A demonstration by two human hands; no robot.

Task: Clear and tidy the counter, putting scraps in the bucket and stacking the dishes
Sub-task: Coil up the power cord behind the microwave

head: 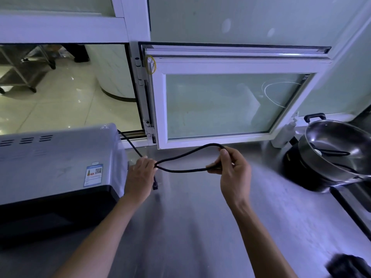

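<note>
Black power cord (186,157) loops between our left hand (140,175) and right hand (230,169), both pinching it above the steel counter (200,217), the oven (56,163) beside us; no bucket or dishes visible, so tidying seems unfinished.

Both forearms are bare to the frame's edge, and the left hand (139,176) and right hand (233,173) are ungloved.

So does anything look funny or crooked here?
Yes. The pan on the right sits tilted on the black cooker, with a cord inside it. A yellow rubber band hangs on the window corner.
</note>
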